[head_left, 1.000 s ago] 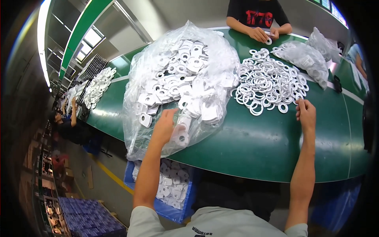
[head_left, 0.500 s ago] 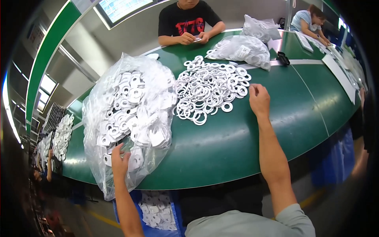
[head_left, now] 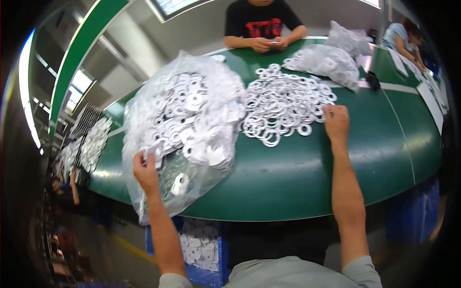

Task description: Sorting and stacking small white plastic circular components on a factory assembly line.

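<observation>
My left hand [head_left: 146, 172] reaches into the mouth of a large clear plastic bag [head_left: 134, 129] at the left of the green table. Its fingers are closed on a flat white piece [head_left: 154, 152], one of many white pieces with round holes [head_left: 194, 102] heaped in the bag. At the right edge of a loose pile of white rings [head_left: 283, 101] is my right hand [head_left: 337, 124]. Its fingers are curled in, and what they hold, if anything, is hidden.
The green table [head_left: 288, 180] curves around me. Two filled clear bags [head_left: 329, 62] and a small black object [head_left: 372, 80] lie beyond the rings. Across the table, a person [head_left: 264, 29] handles a small piece. Below the edge stands a blue bin [head_left: 222, 254] of white pieces.
My view has shifted, moving the scene rightward. My left hand has gone farther into the bag and closed on a white piece. My right hand stays beside the rings, its fingers curled.
</observation>
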### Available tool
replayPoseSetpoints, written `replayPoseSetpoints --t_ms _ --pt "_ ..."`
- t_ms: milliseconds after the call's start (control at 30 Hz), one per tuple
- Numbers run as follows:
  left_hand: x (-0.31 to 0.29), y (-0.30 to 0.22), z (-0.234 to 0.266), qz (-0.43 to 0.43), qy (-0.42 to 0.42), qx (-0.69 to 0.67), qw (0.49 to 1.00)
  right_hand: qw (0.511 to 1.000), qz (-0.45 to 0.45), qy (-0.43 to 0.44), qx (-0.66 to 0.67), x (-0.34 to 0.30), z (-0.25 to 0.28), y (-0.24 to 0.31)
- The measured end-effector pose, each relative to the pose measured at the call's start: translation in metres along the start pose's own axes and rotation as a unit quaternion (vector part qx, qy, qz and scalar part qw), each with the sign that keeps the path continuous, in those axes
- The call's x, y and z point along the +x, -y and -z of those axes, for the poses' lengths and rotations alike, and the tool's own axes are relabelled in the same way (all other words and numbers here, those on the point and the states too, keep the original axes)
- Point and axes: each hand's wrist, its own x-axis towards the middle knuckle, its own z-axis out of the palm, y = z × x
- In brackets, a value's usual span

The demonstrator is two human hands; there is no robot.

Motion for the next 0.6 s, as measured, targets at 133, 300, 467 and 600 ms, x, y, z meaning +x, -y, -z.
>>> replayPoseSetpoints --t_ms 133,300,467,600 --pt "-0.035 -0.083 -0.063 0.177 0.132 -0.307 0.926 0.991 -0.043 0.032 0.121 -0.005 0.016 0.014" --pt "-0.086 -0.144 -0.140 0.263 0.340 -0.520 0.738 0.866 -0.185 0.217 0.412 -0.024 0.033 0.065" --pt "-0.125 -0.162 -0.186 0.227 0.427 -0.459 0.745 0.823 -0.246 0.255 0.444 -0.025 0.037 0.065" --pt "-0.134 -0.159 -0.191 0.232 0.489 -0.444 0.714 0.792 -0.245 0.316 0.461 -0.037 0.035 0.078"
